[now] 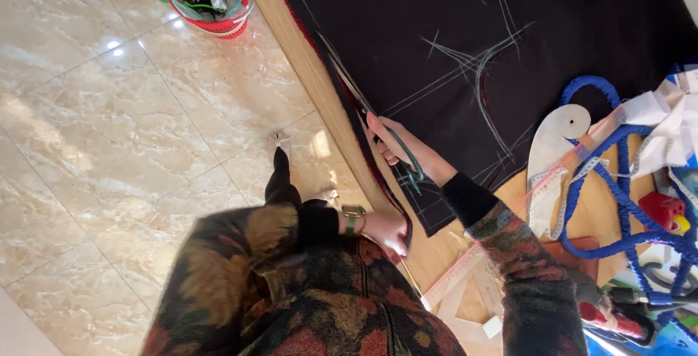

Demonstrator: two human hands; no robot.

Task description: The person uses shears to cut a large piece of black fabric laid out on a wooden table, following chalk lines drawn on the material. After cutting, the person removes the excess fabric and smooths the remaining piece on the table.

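On the wooden table, we're gripping scissors right-handed, cutting black fabric; left hand pinching its edge.

Fabric lies on the table. Scissors sit along the fabric's left edge, the right hand at their handles. Left hand is at the fabric's near corner. Curve ruler, tape measure and cord lie right of the fabric. Basket stands on the floor, left of the fabric.

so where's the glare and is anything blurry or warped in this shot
Head view: sunlight glares off the floor tiles at upper left; the right hand and scissors are slightly motion-soft; the table edge looks bowed by the wide lens; the black fabric stays dim.
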